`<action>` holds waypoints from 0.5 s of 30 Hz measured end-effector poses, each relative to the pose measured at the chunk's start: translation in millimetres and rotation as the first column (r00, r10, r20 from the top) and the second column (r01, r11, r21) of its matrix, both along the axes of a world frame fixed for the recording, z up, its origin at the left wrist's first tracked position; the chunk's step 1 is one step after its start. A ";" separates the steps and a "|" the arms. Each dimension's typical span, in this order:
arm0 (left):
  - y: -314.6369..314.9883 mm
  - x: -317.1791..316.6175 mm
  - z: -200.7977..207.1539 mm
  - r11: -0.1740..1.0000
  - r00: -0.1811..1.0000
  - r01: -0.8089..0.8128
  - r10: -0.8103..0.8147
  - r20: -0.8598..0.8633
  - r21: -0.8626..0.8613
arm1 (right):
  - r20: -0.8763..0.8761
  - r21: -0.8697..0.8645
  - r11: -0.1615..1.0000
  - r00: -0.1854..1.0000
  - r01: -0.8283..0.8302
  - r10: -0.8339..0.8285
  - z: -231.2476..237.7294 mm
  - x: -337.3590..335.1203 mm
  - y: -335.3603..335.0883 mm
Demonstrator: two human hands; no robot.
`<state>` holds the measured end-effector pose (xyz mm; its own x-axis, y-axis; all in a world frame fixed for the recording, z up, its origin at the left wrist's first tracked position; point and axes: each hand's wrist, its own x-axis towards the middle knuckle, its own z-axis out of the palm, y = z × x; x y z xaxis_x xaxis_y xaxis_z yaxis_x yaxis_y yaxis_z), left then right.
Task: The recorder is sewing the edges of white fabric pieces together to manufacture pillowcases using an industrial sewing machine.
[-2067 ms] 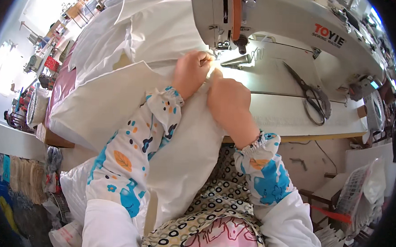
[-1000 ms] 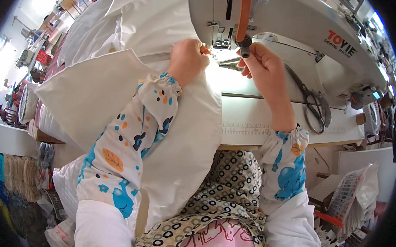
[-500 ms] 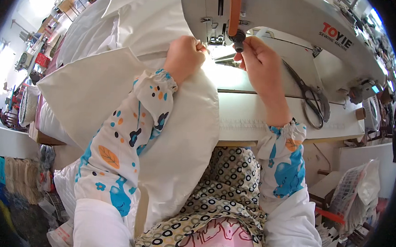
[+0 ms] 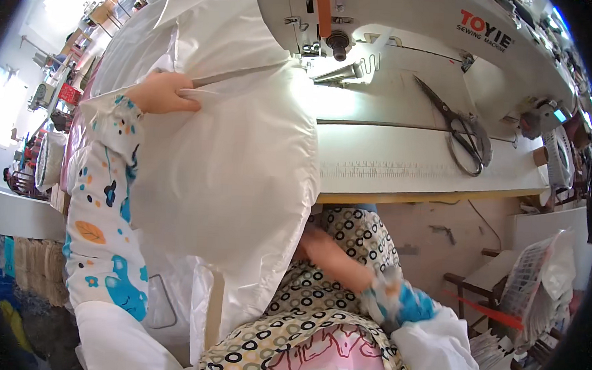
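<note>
Sunlit workshop clutter fills the far left, where shelves [image 4: 53,98] crowded with small coloured items stand behind a pale counter edge. Nearer, a big piece of white fabric [image 4: 229,175] spills off the near left end of the sewing table [image 4: 404,167] and hangs down over the person's lap.

At the upper left of the cloth, the left hand [image 4: 161,92] is closed in a pinch on a folded seam edge, fingers curled tight around the bunched material; its forearm wears a white sleeve printed with orange and blue shapes.

Right of that grip, the cloth runs up under the head of the white industrial sewing machine [image 4: 398,23], whose presser foot [image 4: 345,72] sits over the brightly lit bed just beyond the fabric's edge.

Below the table edge, the right hand [image 4: 310,243] reaches leftward beneath the hanging cloth; its fingers are hidden behind the fabric, so I cannot tell how far open it is or whether it grips anything. It is close against the underside of the cloth, above a black-and-white ring-patterned garment [image 4: 346,254] on the lap.

Farther right on the tabletop, black scissors [image 4: 463,130] lie closed, well apart from both hands. At the far right, a stack of papers [image 4: 538,285] leans near the floor.
</note>
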<state>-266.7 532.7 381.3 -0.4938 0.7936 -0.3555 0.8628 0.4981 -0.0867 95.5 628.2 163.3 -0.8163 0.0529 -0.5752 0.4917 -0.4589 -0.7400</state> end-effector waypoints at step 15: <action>-20.4 -1.3 -80.0 0.755 0.706 0.501 -0.074 -0.704 0.423 | -0.417 0.437 0.887 0.907 0.147 0.055 58.7 0.9 -54.6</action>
<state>-268.0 512.4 301.3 -0.1287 0.8673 0.4808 0.8158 0.3683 -0.4459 96.3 573.7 222.0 -0.9596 0.2648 -0.0949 0.0870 -0.0414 -0.9954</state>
